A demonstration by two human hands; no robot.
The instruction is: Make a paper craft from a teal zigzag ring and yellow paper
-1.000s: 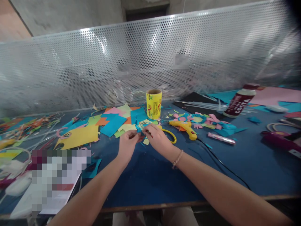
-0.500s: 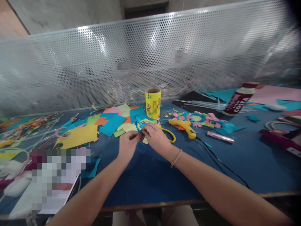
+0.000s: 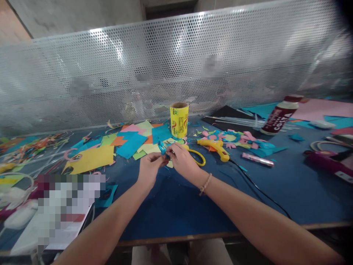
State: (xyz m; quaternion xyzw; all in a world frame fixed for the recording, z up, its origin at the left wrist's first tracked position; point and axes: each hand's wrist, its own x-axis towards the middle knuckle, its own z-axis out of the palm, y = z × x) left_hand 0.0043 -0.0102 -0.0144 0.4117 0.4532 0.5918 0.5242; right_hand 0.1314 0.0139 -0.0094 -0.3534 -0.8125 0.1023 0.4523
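Both hands meet near the middle of the table, pinching a small crumpled piece of blue paper (image 3: 162,147). My left hand (image 3: 150,165) grips its lower end between thumb and fingertips. Close against it, my right hand (image 3: 182,160) has its fingers closed on the same piece from the right; the fingers partly hide it. Beside my right hand lie yellow-handled scissors (image 3: 200,159), their blades out of sight. A yellow glue gun (image 3: 213,147) rests farther right, its black cord running toward the table's front edge.
A yellow cardboard-cored roll (image 3: 179,121) stands behind the hands. Coloured paper sheets (image 3: 132,143) spread to the left. Paper flowers (image 3: 234,137), a pink tube (image 3: 257,159) and a dark-red bottle (image 3: 281,115) are at right. A perforated metal screen (image 3: 165,66) borders the back.
The fingers have shifted slightly around the blue paper, which sits a little lower between them. The hands otherwise stay in place, and the other things have not moved.
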